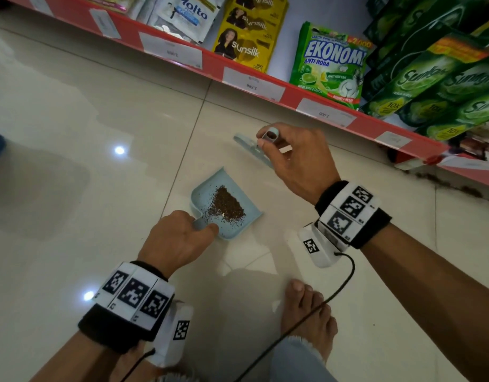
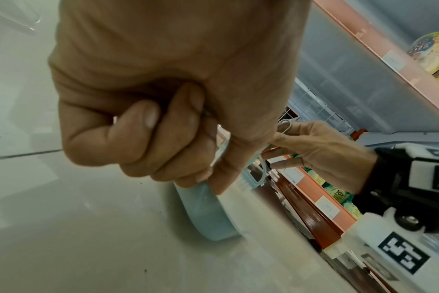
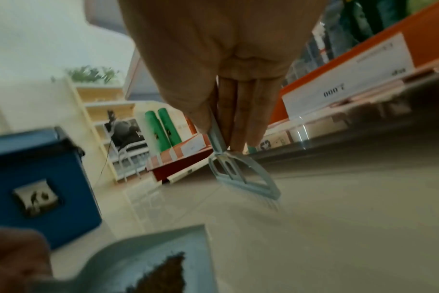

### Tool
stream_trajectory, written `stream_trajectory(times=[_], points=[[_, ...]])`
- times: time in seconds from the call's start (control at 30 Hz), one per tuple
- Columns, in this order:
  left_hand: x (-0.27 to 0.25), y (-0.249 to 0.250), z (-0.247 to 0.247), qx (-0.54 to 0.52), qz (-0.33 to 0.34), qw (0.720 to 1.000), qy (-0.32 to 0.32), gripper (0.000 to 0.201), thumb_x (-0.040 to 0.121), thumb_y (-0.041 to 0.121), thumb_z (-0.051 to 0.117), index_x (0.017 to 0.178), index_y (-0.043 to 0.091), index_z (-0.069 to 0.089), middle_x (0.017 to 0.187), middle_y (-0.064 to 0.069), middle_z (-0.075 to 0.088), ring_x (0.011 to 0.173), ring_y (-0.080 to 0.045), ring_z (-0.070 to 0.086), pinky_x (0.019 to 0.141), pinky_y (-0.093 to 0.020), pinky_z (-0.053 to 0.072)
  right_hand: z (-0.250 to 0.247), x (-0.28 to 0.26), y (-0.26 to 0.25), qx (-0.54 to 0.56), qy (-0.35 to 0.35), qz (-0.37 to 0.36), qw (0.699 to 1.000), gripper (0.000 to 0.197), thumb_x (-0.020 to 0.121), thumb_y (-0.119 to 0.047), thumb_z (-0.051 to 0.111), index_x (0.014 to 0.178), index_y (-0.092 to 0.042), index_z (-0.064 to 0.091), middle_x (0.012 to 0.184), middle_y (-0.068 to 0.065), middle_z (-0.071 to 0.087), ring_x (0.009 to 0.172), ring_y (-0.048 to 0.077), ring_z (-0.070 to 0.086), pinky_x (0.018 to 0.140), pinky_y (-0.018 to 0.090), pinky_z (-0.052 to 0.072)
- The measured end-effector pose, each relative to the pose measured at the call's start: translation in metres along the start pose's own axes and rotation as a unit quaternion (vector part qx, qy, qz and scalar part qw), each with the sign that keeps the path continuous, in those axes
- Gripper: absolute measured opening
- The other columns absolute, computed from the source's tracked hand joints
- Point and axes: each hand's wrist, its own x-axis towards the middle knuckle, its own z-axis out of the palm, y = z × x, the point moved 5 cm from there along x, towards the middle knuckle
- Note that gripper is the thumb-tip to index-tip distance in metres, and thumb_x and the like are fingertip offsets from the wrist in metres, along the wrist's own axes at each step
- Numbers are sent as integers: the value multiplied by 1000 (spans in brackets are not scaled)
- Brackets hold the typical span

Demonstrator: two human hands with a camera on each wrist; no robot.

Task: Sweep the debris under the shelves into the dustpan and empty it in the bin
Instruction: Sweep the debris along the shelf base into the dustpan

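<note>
A pale blue dustpan [image 1: 204, 193] lies on the tiled floor with a pile of brown debris [image 1: 226, 205] in it. My left hand [image 1: 175, 238] grips its short handle, fingers curled round it [image 2: 163, 138]. The pan's wall [image 2: 208, 214] shows below my fist. My right hand [image 1: 290, 158] pinches the handle of a small pale blue brush [image 1: 251, 146], whose head [image 3: 243, 174] hangs just above the floor beyond the pan, towards the shelf. More dark debris [image 1: 455, 186] lies under the red shelf at the right.
A red-edged shelf [image 1: 237, 70] with price labels and packets runs across the back. A blue bin [image 3: 38, 184] stands on the floor to the left. My bare foot [image 1: 309, 312] is just behind the pan, and a cable trails from my right wrist.
</note>
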Motion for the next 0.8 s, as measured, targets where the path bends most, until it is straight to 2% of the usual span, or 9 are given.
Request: stream_trajectory(times=[0.07,0.17,0.27,0.37,0.43,0.53,0.6,0.67,0.8], points=[[0,-1,0,0,1,1000,0,50,87,44,63,55,13,40,52,0,41,49,-16,42,50,-26,30,6,-3,0,-43,-40,-5,998,19,97,-29,57,97,-16,70,85,-2,73,76,14,68,72,39,58],[0,-1,-1,-5,3,1000,5,50,86,45,64,55,14,40,52,1,40,49,-15,42,50,-26,29,18,-14,-6,27,-101,3,995,18,96,-26,60,89,-14,71,78,-2,73,71,12,69,72,37,58],[0,-3,-1,-20,8,1000,9,51,86,45,63,53,14,40,50,1,41,48,-16,42,50,-26,30,14,-10,-13,93,-76,6,993,17,95,-24,61,86,-13,71,77,-3,74,69,11,70,70,34,59],[-5,-11,-4,-37,4,999,23,51,86,47,62,53,13,41,47,1,42,47,-18,43,51,-26,32,9,7,-21,63,-46,-23,997,16,93,-26,64,95,-15,74,86,-6,75,73,3,69,72,24,59],[-9,-17,-8,-49,2,998,42,52,86,47,61,52,14,40,44,3,41,45,-17,42,51,-26,31,12,22,-27,39,-45,-52,997,18,92,-27,66,101,-14,76,93,-4,76,77,2,69,75,22,58],[-14,-26,-16,-59,-8,996,68,52,87,45,62,50,15,40,42,5,40,44,-16,42,50,-25,30,23,42,-36,14,-70,-86,994,21,92,-22,66,108,-12,76,103,1,76,85,10,71,81,33,58],[-16,-31,-20,-70,-19,994,77,51,87,44,62,51,14,42,44,3,43,46,-17,43,50,-27,30,34,53,-45,-24,-116,-121,986,23,93,-19,63,112,-13,75,107,4,75,90,19,71,81,40,57],[-18,-36,-23,-74,-28,993,83,51,87,44,62,52,14,43,47,1,44,48,-19,44,51,-28,30,46,57,-52,-66,-168,-155,971,25,95,-17,60,116,-14,73,112,5,74,95,22,70,81,42,55],[-19,-40,-26,-69,-36,993,88,52,87,45,62,51,15,40,47,1,42,47,-18,42,50,-28,29,54,53,-54,-107,-249,-167,948,25,95,-21,60,116,-19,73,103,5,76,81,25,69,75,42,54]])
